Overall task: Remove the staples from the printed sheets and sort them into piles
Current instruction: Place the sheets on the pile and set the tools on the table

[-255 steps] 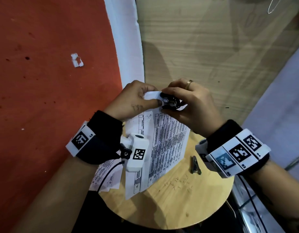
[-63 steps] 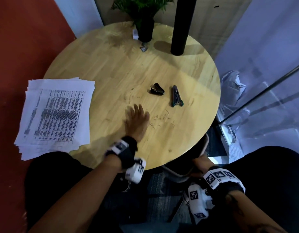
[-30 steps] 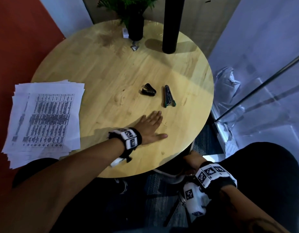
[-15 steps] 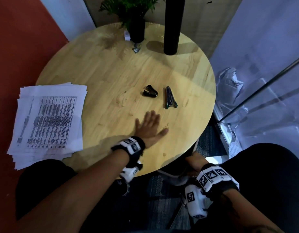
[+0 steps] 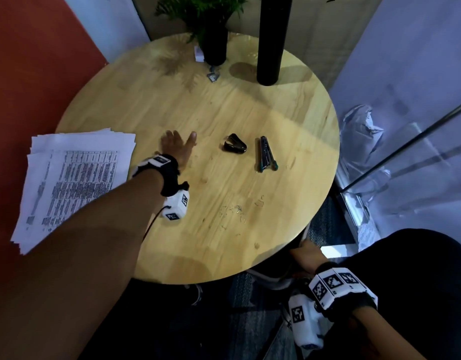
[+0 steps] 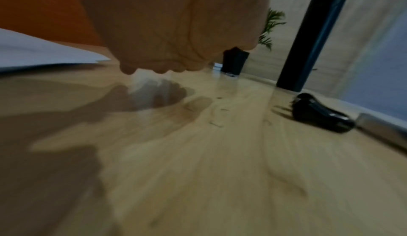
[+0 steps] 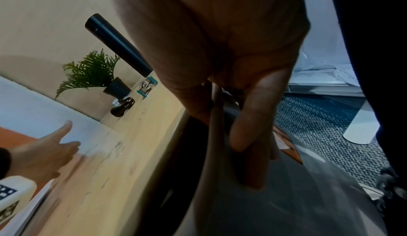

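Note:
A stack of printed sheets (image 5: 76, 183) lies at the left edge of the round wooden table (image 5: 224, 250), partly overhanging it. My left hand (image 5: 177, 146) lies flat on the wood just right of the stack, fingers straight, holding nothing. Right of it are a black staple remover (image 5: 235, 144) and a stapler (image 5: 265, 154). Several loose staples (image 5: 234, 213) lie scattered nearer the front. My right hand (image 5: 306, 257) is below the table's front-right edge, where it grips the thin rim of a grey container (image 7: 216, 126).
A potted plant (image 5: 215, 45) and a tall black cylinder (image 5: 272, 42) stand at the back of the table, with a small metal piece (image 5: 213, 76) by the pot. Crumpled plastic (image 5: 364, 126) and a metal rail lie off the right side. My dark-clothed knees are below.
The stapled sheets and remover I held earlier are set down. In the last second my left hand slid flat across the wood, from near the front edge to beside the paper stack.

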The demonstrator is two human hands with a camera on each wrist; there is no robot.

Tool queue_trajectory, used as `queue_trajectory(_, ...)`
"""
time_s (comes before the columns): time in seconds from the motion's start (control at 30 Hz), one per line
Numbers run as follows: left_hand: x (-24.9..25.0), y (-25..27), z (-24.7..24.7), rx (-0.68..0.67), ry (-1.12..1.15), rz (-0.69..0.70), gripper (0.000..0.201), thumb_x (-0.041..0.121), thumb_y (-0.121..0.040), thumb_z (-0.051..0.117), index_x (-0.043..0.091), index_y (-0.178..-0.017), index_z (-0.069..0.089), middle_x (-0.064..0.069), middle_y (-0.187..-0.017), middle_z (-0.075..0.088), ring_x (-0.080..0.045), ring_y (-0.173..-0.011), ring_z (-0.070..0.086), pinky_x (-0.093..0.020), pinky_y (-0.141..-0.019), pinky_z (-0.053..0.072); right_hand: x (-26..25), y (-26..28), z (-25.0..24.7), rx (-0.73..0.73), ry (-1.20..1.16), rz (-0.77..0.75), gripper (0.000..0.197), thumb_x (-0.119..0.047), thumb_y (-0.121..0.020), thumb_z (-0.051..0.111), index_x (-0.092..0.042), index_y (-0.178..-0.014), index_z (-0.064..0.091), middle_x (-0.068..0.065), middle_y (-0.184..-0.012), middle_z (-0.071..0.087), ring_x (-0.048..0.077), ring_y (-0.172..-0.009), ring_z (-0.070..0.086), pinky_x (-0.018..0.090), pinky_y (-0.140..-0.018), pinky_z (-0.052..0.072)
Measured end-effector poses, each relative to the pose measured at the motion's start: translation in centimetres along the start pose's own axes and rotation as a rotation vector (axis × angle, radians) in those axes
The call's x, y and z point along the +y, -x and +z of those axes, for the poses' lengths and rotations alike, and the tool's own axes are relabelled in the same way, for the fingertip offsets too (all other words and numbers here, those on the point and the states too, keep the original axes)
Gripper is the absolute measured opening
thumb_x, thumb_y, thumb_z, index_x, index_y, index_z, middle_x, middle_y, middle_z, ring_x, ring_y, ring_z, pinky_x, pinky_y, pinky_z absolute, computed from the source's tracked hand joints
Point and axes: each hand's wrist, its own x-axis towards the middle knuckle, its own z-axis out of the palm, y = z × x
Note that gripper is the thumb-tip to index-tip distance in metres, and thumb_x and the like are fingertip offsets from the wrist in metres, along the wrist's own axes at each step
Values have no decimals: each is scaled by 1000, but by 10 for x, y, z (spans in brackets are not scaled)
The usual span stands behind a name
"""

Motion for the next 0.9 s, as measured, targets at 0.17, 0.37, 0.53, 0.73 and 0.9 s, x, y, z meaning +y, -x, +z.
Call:
queue_trajectory(0.17, 11, 8, 27, -89, -175, 105, 84, 69, -90, 13, 15, -150, -7, -2, -157, -24, -28, -143, -23, -57, -114, -6, -3, -6, 0, -19, -6, 19, 36, -14, -87, 53, 3, -119, 50, 23, -118, 57, 33, -107, 57, 34, -79, 45)
queue_trajectory(0.37, 13, 60, 72, -191, -518, 526, 85, 73, -85, 6, 20, -147, -18, 0, -151, -32, -24, -140, -28, -61, -111, -10, -5, -8, 6, -32, 10, 19, 36, -13, -87, 51, 4, -119, 50, 23, -111, 59, 33, -103, 58, 29, -71, 39)
queue_trajectory(0.53, -15, 106, 91, -302, -518, 801, 105, 86, -65, -11, 21, -148, -16, 5, -149, -30, -12, -139, -27, -50, -117, -9, 0, -3, 4, 8, 5, 21, 24, -14, -87, 52, 2, -105, 56, 18, -95, 58, 29, -89, 57, 28, -69, 38)
queue_trajectory(0.73, -55, 127, 78, 106, 662, 454, 64, 47, -99, 27, 10, -149, 13, 2, -157, 6, -5, -142, 9, 4, -103, 8, 6, 7, -4, 12, -49, 47, 36, -11, -90, 51, 7, -121, 50, 25, -121, 56, 36, -111, 56, 32, -80, 46)
queue_trajectory(0.9, -118, 105, 85, 357, 513, -87, 53, 34, -104, 17, 12, -151, 11, -3, -160, 1, -15, -148, -2, -44, -119, -2, 2, 7, -5, 64, -71, 74, 37, -10, -90, 52, 8, -122, 48, 16, -93, 55, 27, -88, 58, 34, -82, 47)
